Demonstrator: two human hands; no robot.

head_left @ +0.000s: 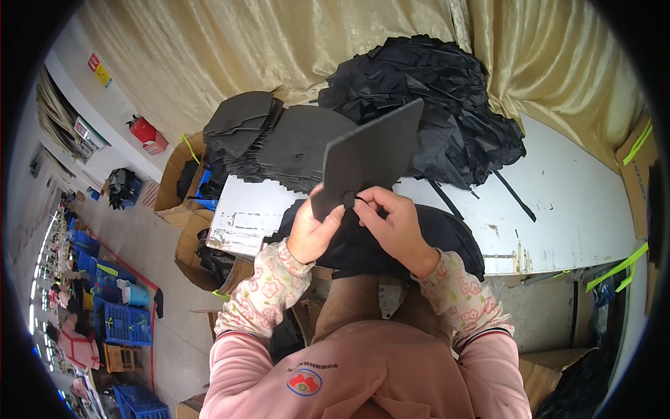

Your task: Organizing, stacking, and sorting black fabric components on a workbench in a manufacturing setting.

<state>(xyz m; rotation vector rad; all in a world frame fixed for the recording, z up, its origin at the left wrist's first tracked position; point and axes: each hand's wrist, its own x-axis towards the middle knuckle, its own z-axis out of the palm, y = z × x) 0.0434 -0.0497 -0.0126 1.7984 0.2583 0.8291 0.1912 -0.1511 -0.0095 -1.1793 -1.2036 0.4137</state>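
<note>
A flat dark grey foam panel (370,150) is held up, tilted, above the near edge of the table. My left hand (312,227) grips its lower left corner, thumb on the face. My right hand (394,227) pinches at a small black tab or strip (350,199) on the panel's lower part; its exact shape is partly hidden by the fingers. Black fabric (447,241) lies under both hands and hangs over the table edge. Just behind the panel sits a fanned stack of similar dark panels (300,136), with another stack (241,122) to its left.
A large heap of black fabric pieces (412,77) fills the back of the white table (558,209), with loose black straps near it. Cardboard boxes (199,251) stand left of the table. Gold curtains (209,42) hang behind. Blue crates (125,322) line the floor farther left.
</note>
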